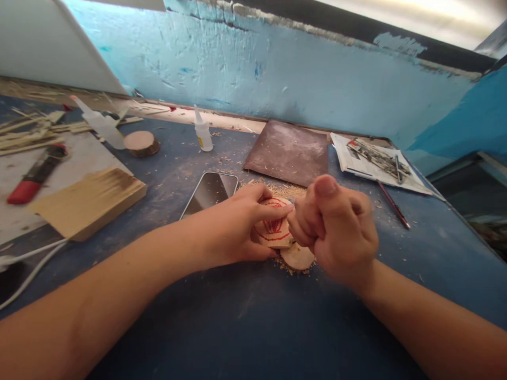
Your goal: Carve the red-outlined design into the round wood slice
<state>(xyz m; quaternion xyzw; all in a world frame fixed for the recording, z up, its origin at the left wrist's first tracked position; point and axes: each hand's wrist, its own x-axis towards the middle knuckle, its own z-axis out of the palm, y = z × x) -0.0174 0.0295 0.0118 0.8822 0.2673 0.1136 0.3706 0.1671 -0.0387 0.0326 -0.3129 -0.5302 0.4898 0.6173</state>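
Note:
My left hand grips a small round wooden disc marked with red lines, holding it down on the blue table. My right hand is closed in a fist with the thumb up, pressed against the disc's right edge; whatever it holds is hidden by the fingers. A second plain wooden piece lies under the disc, with sawdust and shavings around it.
A phone lies face up just left of my left hand. Behind are brown sandpaper, a glue bottle, a wood slice, a wooden block, a red-handled knife, and tools on paper.

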